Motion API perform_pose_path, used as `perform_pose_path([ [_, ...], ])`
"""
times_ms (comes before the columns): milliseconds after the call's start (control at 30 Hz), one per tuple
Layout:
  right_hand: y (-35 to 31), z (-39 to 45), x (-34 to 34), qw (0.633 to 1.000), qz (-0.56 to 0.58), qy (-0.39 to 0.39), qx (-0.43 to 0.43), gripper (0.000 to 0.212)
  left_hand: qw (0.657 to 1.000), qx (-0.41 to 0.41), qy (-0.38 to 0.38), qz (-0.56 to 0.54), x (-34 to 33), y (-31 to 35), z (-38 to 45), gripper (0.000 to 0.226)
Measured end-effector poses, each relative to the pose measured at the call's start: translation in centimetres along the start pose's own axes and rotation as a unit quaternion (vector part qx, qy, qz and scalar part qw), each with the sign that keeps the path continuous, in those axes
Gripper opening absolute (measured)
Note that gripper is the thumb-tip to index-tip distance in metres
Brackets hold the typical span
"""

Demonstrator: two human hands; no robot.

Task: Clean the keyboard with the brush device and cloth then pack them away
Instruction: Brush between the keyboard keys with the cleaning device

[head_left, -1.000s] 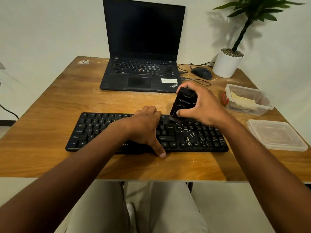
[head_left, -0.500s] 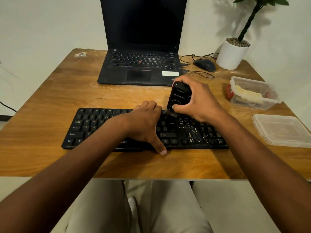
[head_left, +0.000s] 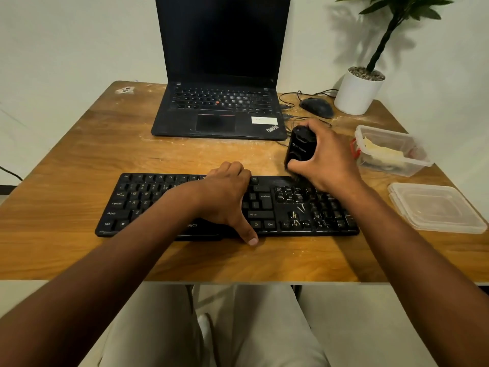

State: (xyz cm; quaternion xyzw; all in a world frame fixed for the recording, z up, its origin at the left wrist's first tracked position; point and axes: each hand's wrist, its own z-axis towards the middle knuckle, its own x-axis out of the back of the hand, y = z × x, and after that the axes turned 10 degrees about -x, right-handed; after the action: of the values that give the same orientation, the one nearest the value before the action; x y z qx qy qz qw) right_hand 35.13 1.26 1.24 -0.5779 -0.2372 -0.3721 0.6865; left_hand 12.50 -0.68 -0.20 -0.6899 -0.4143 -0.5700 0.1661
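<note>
Two hands work a black keyboard (head_left: pixel 158 202) lying across the near half of a wooden desk (head_left: pixel 79 160). The left hand (head_left: pixel 225 194) rests on the keys near the middle, fingers curled over the far edge and thumb reaching down past the near edge, bracing the board. The right hand (head_left: pixel 328 160) wraps its grip around the brush device (head_left: pixel 300 149), a dark, rounded unit held upright and tilted, its lower end at the keyboard's far right edge above the navigation keys; the bristles are blurred and partly hidden by the fingers. Pale specks show on the right-hand keys.

Brushing appears to be under way, with wiping and packing yet to come. The device looks rigid, smooth and light enough for one hand; its glossy shell could slip, so a wrap around the midsection, as here, seems the safest hold. The keyboard looks stiff but light and prone to sliding, which the bracing hand guards against.

An open tub (head_left: pixel 391 152) at the right holds a pale folded item, probably the cloth, and its lid (head_left: pixel 436 207) lies nearer. A laptop (head_left: pixel 222 75), mouse (head_left: pixel 317 107) and potted plant (head_left: pixel 360 88) stand behind.
</note>
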Motion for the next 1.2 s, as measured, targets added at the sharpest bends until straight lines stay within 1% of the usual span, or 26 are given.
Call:
perform_pose_path([
  [67, -0.2, -0.2, -0.2, 0.999, 0.038, 0.015, -0.001, 0.062, 1.0, 0.001, 0.0, -0.002, 0.0, 0.1, 0.0, 0.132],
  [133, -0.3, -0.8, -1.0, 0.998, 0.067, -0.007, -0.001, 0.063, 1.0, 0.002, 0.001, -0.006, 0.0, 0.1, 0.0, 0.131],
  [200, 0.2, -1.2, -1.4, 0.998, 0.053, -0.021, 0.013, 0.062, 1.0, 0.003, 0.0, -0.009, 0.0, 0.1, 0.0, 0.131],
  [300, 0.9, -0.6, -0.3, 1.0, -0.012, 0.003, 0.014, 0.059, 1.0, 0.004, -0.001, -0.007, 0.0, 0.1, 0.0, 0.131],
  [333, 1.1, -0.2, 0.1, 1.0, -0.013, 0.012, 0.006, 0.059, 1.0, 0.003, -0.002, -0.006, 0.0, 0.1, 0.0, 0.131],
  [400, 1.0, -0.1, 0.2, 1.0, 0.028, 0.011, -0.004, 0.06, 1.0, 0.003, -0.001, -0.006, 0.0, 0.1, 0.0, 0.13],
  [500, 0.4, -0.6, -0.2, 0.996, 0.072, -0.049, 0.012, 0.056, 1.0, 0.002, -0.001, -0.006, 0.0, 0.1, 0.0, 0.129],
  [567, 0.3, -0.6, 0.3, 0.995, 0.05, -0.088, 0.017, 0.057, 1.0, 0.002, -0.002, -0.005, 0.0, 0.1, 0.1, 0.13],
  [667, 0.3, 0.2, 1.1, 0.996, 0.017, -0.084, 0.011, 0.061, 1.0, 0.003, -0.003, -0.006, 0.0, 0.0, 0.0, 0.131],
  [733, 0.0, 0.3, 0.8, 0.996, 0.03, -0.086, 0.018, 0.061, 1.0, 0.004, -0.004, -0.005, 0.0, 0.0, 0.1, 0.133],
  [800, -0.2, 0.1, 0.3, 0.991, 0.054, -0.115, 0.035, 0.062, 1.0, 0.007, -0.005, -0.008, 0.0, 0.0, 0.1, 0.133],
  [933, 0.4, 0.3, 1.7, 0.984, 0.033, -0.169, 0.041, 0.062, 1.0, 0.006, -0.004, -0.005, -0.1, 0.0, 0.1, 0.133],
  [1067, 0.5, 0.7, 1.8, 0.989, 0.028, -0.141, 0.036, 0.061, 1.0, 0.005, -0.005, -0.004, -0.1, 0.0, 0.1, 0.132],
  [1133, 0.1, 0.4, 0.9, 0.986, 0.056, -0.151, 0.045, 0.062, 1.0, 0.006, -0.006, -0.007, 0.0, 0.0, 0.2, 0.132],
  [1200, 0.1, 0.3, 0.9, 0.981, 0.066, -0.178, 0.048, 0.062, 1.0, 0.006, -0.006, -0.008, 0.0, 0.0, 0.1, 0.132],
])
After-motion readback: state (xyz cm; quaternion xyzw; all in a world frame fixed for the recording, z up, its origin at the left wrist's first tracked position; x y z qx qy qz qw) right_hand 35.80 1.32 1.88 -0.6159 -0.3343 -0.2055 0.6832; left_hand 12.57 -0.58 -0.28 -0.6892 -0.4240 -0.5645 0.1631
